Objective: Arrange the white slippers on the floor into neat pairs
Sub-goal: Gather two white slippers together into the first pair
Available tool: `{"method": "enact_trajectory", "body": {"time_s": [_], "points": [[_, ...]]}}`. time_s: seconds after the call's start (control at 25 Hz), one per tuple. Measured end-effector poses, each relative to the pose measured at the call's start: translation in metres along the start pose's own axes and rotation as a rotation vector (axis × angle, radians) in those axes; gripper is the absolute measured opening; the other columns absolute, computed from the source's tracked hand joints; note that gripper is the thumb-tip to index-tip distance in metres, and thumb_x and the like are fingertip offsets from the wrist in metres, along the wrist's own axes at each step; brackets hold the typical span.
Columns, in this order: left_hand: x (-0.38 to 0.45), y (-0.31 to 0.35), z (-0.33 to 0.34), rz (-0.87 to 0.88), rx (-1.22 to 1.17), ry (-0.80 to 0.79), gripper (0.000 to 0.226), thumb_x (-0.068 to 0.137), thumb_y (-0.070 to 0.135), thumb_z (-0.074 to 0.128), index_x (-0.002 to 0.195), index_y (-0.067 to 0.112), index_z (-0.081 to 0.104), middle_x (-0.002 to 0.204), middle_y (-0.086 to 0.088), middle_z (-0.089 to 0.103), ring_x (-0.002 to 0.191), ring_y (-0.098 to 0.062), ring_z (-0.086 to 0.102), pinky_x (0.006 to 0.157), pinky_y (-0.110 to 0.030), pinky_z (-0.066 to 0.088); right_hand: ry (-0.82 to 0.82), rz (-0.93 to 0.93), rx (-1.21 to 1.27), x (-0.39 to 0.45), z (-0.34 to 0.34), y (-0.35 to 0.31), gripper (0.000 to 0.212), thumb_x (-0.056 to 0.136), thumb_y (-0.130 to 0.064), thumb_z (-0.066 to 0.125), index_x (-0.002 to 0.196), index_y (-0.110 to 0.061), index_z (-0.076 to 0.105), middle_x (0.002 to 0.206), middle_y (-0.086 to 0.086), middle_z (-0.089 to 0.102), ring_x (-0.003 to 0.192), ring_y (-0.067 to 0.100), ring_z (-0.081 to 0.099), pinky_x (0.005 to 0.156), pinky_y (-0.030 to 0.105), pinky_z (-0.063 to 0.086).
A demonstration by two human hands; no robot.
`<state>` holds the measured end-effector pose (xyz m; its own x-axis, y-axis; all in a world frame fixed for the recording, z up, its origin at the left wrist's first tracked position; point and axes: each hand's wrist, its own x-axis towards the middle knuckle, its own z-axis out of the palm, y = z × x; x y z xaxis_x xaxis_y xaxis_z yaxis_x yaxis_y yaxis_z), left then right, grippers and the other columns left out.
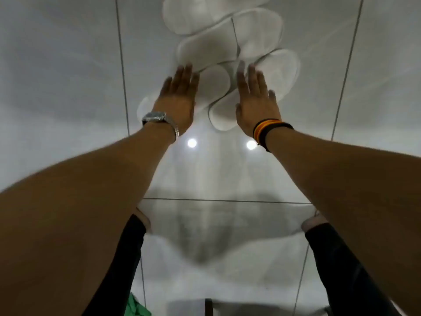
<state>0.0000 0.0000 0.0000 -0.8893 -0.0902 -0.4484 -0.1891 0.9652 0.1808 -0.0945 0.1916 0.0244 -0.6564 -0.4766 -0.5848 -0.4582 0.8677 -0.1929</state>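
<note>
Slippers (218, 42) still a jumbled overlapping heap on the floor (68, 65), no pairs yet.
Both hands, left hand (176, 99) & right hand (256, 103), flat over heap's near end, fingers (184, 71) spread, grasping nothing.

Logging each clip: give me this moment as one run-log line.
left hand: open, flat, over slippers | right hand: open, flat, over slippers | slippers: overlapping row on floor | contact: unclear, blurred

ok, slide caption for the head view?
Both open hands, left hand and right hand, reach over overlapping white fabric slippers on grey floor tiles.

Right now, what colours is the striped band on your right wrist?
The striped fabric wristband shows black, orange and yellow bands, clearest in the head view.
</note>
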Motion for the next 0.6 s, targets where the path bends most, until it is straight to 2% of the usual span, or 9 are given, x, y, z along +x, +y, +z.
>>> {"method": "enact_trajectory", "body": {"time_s": [0.08, 0.2, 0.32, 0.44, 0.52, 0.6], "points": [[0.03, -0.015, -0.005, 0.003, 0.045, -0.003, 0.09, 0.094, 0.023, 0.061, 0.16, 0.008, 0.0, 0.169, -0.016, -0.006, 0.156, -0.036, -0.002, 0.126, -0.051, 0.008, 0.023, -0.03, -0.048, 0.024, 0.001, 0.005, 0.085, 0.098, -0.016, 0.053, 0.163, -0.019, -0.002, 0.172, 0.008, -0.011, 0.16, 0.032, -0.003, 0.122, 0.061, 0.024], [0.082, -0.039, -0.025, -0.027, 0.119, -0.055, 0.135, 0.068, 0.052, 0.084, 0.159, 0.008, -0.006, 0.168, -0.018, -0.01, 0.155, -0.037, -0.006, 0.125, -0.055, 0.004, -0.059, -0.095, -0.127, 0.058, -0.008, 0.016, 0.103, 0.09, -0.029, 0.069, 0.163, -0.024, -0.004, 0.171, 0.005, -0.015, 0.159, 0.033, -0.007, 0.12, 0.066, 0.025], [0.11, -0.043, -0.036, -0.035, 0.177, -0.169, 0.158, 0.049, 0.061, 0.089, 0.158, 0.007, -0.011, 0.167, -0.018, -0.013, 0.155, -0.035, -0.007, 0.125, -0.054, 0.002, -0.107, -0.122, -0.196, 0.068, -0.011, 0.033, 0.107, 0.084, -0.031, 0.076, 0.163, -0.027, 0.003, 0.172, 0.001, -0.014, 0.159, 0.03, -0.009, 0.12, 0.067, 0.023], [0.114, -0.038, -0.039, -0.082, 0.155, -0.223, 0.157, 0.052, 0.061, 0.089, 0.158, 0.007, -0.015, 0.167, -0.017, -0.016, 0.156, -0.033, -0.006, 0.127, -0.049, 0.002, -0.1, -0.077, -0.199, 0.064, -0.019, 0.067, 0.105, 0.082, -0.026, 0.079, 0.162, -0.029, 0.011, 0.172, -0.002, -0.009, 0.16, 0.027, -0.005, 0.12, 0.067, 0.021], [0.102, -0.037, -0.036, -0.118, 0.146, -0.214, 0.146, 0.062, 0.063, 0.084, 0.159, 0.007, -0.01, 0.168, -0.017, -0.012, 0.156, -0.035, -0.002, 0.127, -0.049, 0.002, -0.082, 0.004, -0.197, 0.061, -0.027, 0.094, 0.1, 0.083, -0.015, 0.077, 0.161, -0.026, 0.014, 0.172, 0.001, -0.005, 0.16, 0.029, -0.002, 0.122, 0.066, 0.019], [0.082, -0.038, -0.034, -0.178, 0.099, -0.193, 0.128, 0.072, 0.061, 0.077, 0.159, 0.005, 0.002, 0.168, -0.019, -0.001, 0.154, -0.04, 0.008, 0.126, -0.051, 0.007, -0.044, 0.143, -0.195, 0.057, -0.033, 0.11, 0.092, 0.088, -0.002, 0.065, 0.162, -0.017, 0.012, 0.173, 0.006, -0.003, 0.16, 0.03, -0.002, 0.124, 0.064, 0.015]]}}
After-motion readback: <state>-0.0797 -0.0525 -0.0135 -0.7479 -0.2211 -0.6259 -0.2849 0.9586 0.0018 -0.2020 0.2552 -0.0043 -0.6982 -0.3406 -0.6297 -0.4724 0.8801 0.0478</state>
